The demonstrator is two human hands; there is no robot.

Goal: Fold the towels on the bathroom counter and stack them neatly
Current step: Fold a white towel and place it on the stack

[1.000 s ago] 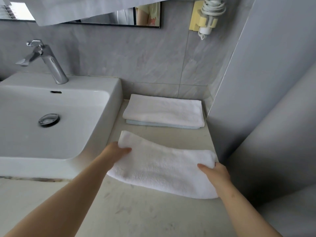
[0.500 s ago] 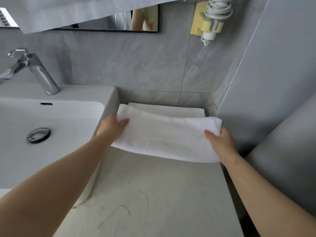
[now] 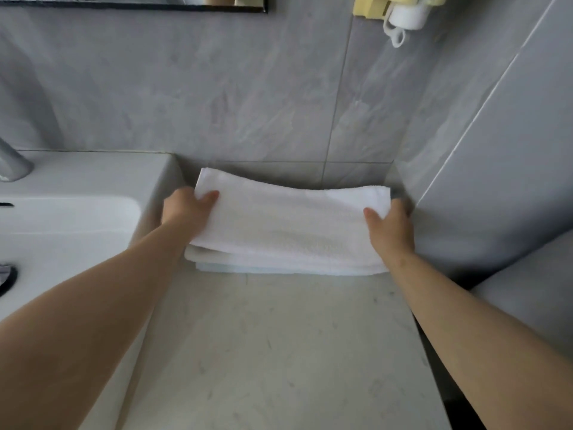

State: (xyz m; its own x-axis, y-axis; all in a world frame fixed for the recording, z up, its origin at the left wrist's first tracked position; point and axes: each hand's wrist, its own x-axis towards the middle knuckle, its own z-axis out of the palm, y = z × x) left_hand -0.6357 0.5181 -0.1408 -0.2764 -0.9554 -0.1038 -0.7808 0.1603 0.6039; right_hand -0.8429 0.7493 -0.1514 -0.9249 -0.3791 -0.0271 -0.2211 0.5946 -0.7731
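A folded white towel (image 3: 288, 225) lies across the stack of folded towels (image 3: 279, 265) at the back of the pale counter (image 3: 279, 352), close to the grey tiled wall. My left hand (image 3: 186, 209) grips its left end, thumb on top and fingers underneath. At the right end my right hand (image 3: 390, 228) holds it the same way. The towel sags slightly in the middle. Beneath it show the front edges of a white towel and a pale blue one at the bottom.
A white sink basin (image 3: 71, 218) stands to the left, with the faucet base (image 3: 12, 164) at the far left edge. A grey side wall (image 3: 496, 181) closes the right. A wall-mounted hair dryer (image 3: 403, 13) hangs above, beside a mirror edge (image 3: 133, 7).
Both hands carried the folded towel from the front of the counter back and onto the stack by the wall. The camera moved closer and to the right.
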